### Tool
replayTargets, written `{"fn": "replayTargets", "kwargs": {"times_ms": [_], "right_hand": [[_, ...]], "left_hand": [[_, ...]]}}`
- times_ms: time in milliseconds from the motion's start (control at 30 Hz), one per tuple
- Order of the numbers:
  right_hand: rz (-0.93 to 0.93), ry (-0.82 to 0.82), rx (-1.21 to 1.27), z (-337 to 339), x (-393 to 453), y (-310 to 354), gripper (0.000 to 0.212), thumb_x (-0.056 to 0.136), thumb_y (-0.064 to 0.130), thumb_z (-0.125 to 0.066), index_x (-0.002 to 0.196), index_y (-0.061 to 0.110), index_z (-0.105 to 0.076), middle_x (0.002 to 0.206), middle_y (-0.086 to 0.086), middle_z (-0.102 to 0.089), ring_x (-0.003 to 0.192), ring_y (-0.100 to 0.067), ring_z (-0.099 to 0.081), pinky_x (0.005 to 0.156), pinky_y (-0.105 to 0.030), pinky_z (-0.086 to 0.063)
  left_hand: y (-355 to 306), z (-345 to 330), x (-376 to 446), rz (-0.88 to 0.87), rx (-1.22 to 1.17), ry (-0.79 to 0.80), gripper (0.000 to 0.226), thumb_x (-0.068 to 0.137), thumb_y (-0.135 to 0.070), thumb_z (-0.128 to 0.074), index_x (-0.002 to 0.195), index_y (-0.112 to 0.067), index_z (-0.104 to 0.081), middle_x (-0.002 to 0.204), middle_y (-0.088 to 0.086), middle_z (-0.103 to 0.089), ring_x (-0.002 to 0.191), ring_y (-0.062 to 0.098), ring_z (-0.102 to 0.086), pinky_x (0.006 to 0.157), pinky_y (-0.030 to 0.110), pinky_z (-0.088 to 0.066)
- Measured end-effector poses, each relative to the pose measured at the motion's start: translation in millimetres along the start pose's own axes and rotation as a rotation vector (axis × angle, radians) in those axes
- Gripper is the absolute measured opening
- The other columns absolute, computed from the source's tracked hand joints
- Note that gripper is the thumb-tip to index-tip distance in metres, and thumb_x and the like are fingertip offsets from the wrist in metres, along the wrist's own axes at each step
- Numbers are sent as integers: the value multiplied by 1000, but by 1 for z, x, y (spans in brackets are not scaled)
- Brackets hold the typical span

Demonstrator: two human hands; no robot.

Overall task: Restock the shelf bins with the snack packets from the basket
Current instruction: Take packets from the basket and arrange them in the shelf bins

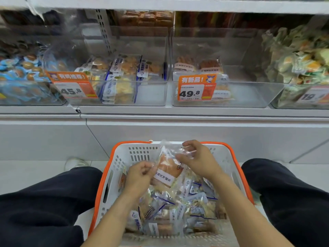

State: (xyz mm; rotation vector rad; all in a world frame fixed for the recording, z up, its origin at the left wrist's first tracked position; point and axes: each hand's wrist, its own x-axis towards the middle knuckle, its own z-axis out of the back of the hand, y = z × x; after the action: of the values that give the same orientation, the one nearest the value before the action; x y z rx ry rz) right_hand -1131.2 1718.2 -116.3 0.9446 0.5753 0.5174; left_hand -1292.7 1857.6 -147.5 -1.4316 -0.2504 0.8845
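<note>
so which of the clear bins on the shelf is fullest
The far-right bin with the 19 price tag: green and yellow packets heap above its rim, while the 45.8 bin and 49.8 bin sit mostly empty.

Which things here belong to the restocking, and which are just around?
Job: held packet, left hand, right hand, basket, 45.8 bin, 49.8 bin.
Around: egg bin, green snack bin, shoe.

Price tags (75, 90) read 45.8 and 49.8 (third partly "19").
</note>
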Motion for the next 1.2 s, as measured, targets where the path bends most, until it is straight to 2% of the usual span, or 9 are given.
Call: {"fn": "replayTargets", "kwargs": {"times_ms": [100, 200, 367, 600, 700, 833, 933, 1067, 1200], "right_hand": [[-84, 126, 162, 10, -6, 13, 59, 75, 40, -86, 122, 25, -55, 106, -2, -67, 83, -22, -72, 70, -32, -59], [-36, 185, 256, 13, -14, 31, 43, 79, 23, -85, 113, 14, -60, 93, -10, -74, 78, -29, -73, 64, -31, -57], [71, 31, 348, 39, -25, 63, 37, 85, 1, -76, 115, 17, -62, 94, -10, -75, 76, -28, -74, 70, -44, -62], [308, -339, 504, 125, -33, 101, 54, 87, -1, -72, 134, 18, -54, 98, -6, -76, 77, -27, -74, 60, -34, -61], [340, -522, 414, 169, -19, 106, 52, 87, -2, -72, 132, 16, -53, 104, -7, -74, 83, -25, -74, 58, -30, -59], [257, -623, 197, 211, 19, 115, 50, 88, 6, -73, 125, 29, -48, 111, -10, -67, 78, -20, -70, 50, -20, -53], [151, -607, 83, 228, 58, 120, 59, 86, 9, -76, 135, 20, -46, 107, -14, -68, 75, -20, -71, 54, -25, -55], [-7, -403, -2, 230, 98, 128, 65, 85, -2, -75, 140, 6, -42, 105, -21, -67, 52, -17, -70, 50, -27, -56], [-160, -257, -202, 223, 118, 126, 55, 77, 0, -83, 124, -7, -56, 93, -17, -68, 67, -31, -74, 74, -46, -62]], "left_hand": [[-19, 2, -4, 38, -194, -31, 16, 94, -15, -64, 99, -1, -66, 92, 12, -76, 86, 32, -74, 77, 44, -60], [-45, 1, -12, -6, -261, -2, 17, 94, -18, -64, 102, -2, -67, 93, 14, -76, 88, 34, -73, 81, 44, -58], [-103, -9, -17, -217, -31, -29, 18, 94, -28, -65, 93, -10, -66, 85, 8, -74, 83, 29, -70, 72, 39, -59], [-212, -27, -6, -735, 335, -185, 18, 95, -32, -60, 110, -22, -58, 101, -12, -61, 90, 1, -57, 77, 17, -46], [-237, -25, 21, -920, 604, -298, 42, 93, -29, -63, 130, -16, -48, 125, -1, -50, 115, 12, -48, 96, 21, -36], [-227, -28, 58, -801, 805, -191, 89, 91, -47, -61, 156, -11, -12, 158, 8, -23, 144, 23, -26, 116, 36, -26], [-209, -37, 75, -759, 886, -218, 101, 89, -57, -58, 157, -13, 2, 163, 7, -19, 146, 26, -26, 117, 41, -22], [-199, -47, 88, -815, 859, -374, 95, 90, -51, -62, 157, -11, -8, 154, 10, -36, 134, 32, -42, 110, 44, -31], [-195, -52, 96, -872, 869, -458, 90, 87, -46, -67, 153, -6, -21, 144, 14, -48, 122, 34, -53, 99, 46, -41]]}}
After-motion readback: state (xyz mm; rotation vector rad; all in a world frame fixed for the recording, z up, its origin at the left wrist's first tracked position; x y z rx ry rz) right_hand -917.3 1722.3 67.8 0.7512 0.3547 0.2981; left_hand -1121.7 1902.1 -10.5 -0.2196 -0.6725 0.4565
